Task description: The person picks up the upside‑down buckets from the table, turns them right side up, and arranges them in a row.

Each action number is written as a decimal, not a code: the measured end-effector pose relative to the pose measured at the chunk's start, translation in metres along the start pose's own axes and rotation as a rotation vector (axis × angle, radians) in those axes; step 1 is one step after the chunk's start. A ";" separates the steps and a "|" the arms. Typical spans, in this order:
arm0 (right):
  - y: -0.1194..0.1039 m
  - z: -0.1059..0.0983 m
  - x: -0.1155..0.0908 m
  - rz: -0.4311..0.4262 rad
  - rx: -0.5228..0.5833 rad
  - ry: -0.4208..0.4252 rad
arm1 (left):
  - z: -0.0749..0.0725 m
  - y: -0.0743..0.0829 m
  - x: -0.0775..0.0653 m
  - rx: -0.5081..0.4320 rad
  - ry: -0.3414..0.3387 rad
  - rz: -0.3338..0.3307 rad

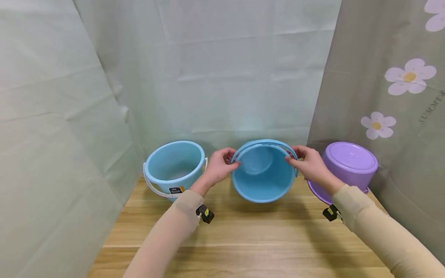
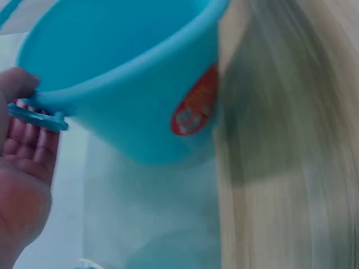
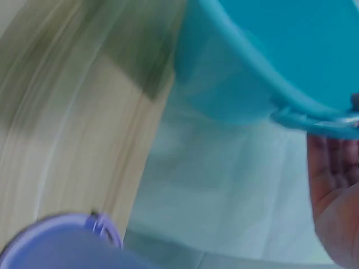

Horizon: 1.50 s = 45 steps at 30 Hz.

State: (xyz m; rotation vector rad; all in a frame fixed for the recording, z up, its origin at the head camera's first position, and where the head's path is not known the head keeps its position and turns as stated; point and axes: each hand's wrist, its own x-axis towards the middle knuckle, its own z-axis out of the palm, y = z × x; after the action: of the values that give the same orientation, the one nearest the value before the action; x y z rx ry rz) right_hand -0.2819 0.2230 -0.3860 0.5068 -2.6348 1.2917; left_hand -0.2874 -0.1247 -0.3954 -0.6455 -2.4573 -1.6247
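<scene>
Between my two hands a blue bucket is tilted, its mouth turned toward me and its blue handle folded along the top of the rim. My left hand grips the rim at the bucket's left side, thumb in front and fingers behind. On the opposite side my right hand holds the rim and handle in the same way. The left wrist view shows a red label on the bucket's outer wall. In the right wrist view, the fingers lie under the handle's end, beside the rim.
A light blue bucket with a white handle stands upright on the wooden table at the left. At the right a purple bucket sits upside down, partly behind my right forearm. Pale curtains hang behind and beside the table.
</scene>
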 end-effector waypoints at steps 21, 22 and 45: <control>-0.018 0.001 0.026 0.284 0.344 -0.366 | -0.027 0.014 0.011 -0.180 0.149 -0.442; -0.017 0.002 0.025 0.287 0.360 -0.374 | -0.026 0.014 0.011 -0.185 0.154 -0.454; -0.016 0.013 0.057 0.452 0.348 -0.175 | -0.044 0.006 0.027 -0.174 0.027 -0.498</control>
State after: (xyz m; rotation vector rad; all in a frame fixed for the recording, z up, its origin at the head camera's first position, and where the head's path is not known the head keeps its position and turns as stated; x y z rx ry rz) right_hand -0.3288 0.1906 -0.3652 0.0582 -2.7787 1.9393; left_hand -0.3151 -0.1546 -0.3629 -0.0138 -2.6170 -2.0098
